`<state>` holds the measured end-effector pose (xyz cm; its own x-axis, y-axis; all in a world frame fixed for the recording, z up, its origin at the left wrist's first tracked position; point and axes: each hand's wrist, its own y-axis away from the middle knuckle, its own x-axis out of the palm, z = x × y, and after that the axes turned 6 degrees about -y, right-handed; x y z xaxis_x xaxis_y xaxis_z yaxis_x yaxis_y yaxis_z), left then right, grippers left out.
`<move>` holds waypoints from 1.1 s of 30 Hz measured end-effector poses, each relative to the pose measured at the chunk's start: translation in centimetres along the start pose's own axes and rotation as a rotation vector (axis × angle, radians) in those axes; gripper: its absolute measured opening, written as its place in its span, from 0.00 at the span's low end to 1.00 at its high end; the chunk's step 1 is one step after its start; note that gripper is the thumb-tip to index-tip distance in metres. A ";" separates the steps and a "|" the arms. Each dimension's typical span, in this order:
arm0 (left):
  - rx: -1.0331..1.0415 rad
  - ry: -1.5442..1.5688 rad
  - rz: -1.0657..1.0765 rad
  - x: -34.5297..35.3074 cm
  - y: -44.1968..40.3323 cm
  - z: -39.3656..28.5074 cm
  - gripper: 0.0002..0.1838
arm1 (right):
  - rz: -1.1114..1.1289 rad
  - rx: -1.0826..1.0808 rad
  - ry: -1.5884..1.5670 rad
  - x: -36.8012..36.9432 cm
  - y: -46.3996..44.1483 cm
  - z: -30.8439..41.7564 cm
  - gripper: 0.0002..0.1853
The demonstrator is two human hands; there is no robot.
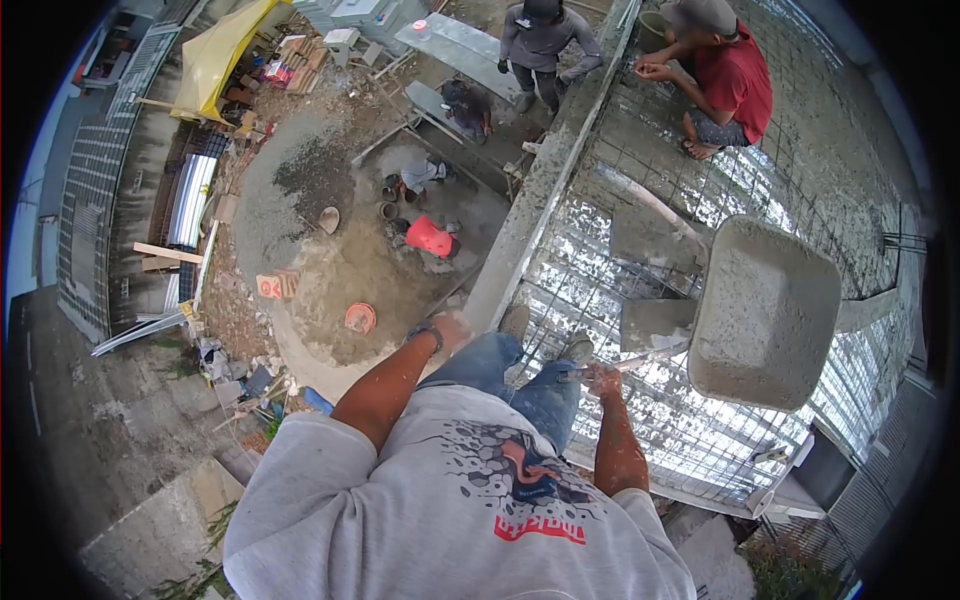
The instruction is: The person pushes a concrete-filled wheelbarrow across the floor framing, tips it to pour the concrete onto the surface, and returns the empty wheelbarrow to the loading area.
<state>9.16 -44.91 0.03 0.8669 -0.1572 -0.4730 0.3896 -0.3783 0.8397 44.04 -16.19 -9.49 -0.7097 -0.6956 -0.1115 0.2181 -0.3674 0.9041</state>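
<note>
My right hand [602, 380] is closed around one handle [652, 357] of a wheelbarrow. The cement-smeared wheelbarrow tray [765, 315] is to the right, with grey residue on its inside. Its other handle [650, 195] extends up and left, away from my hands. My left hand [452, 332], with a dark band on the wrist, hangs in front of my left thigh near the roof edge. Its fingers are blurred, so their pose is unclear, and I see nothing held in it.
Steel mesh over shiny decking [590, 255] lies underfoot. A concrete beam [525, 215] marks the drop on my left. A person in a red shirt [735, 85] squats ahead. Below, several people work near sand piles [325, 260], an orange bucket [360, 318] and a yellow tarp [215, 60].
</note>
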 end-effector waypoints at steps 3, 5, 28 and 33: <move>0.018 -0.038 -0.020 -1.2 -0.1 -0.3 0.25 | -0.061 -0.022 -0.114 0.8 1.9 1.4 0.16; 0.007 -0.002 0.015 -1.8 -0.5 -0.2 0.25 | -0.106 -0.018 -0.091 0.9 2.1 0.7 0.15; 0.022 -0.123 0.158 3.4 -3.0 -9.9 0.24 | -0.471 0.016 -0.286 0.7 -3.9 -5.7 0.31; 0.079 -0.125 0.087 4.7 -3.6 -15.1 0.22 | -0.327 0.021 -0.566 -2.0 -11.0 -8.6 0.23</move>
<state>16.49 -30.52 -1.21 0.8490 -0.3024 -0.4334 0.2853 -0.4282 0.8575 48.84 -16.06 -22.76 -0.9815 -0.1152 -0.1531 -0.0781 -0.4893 0.8686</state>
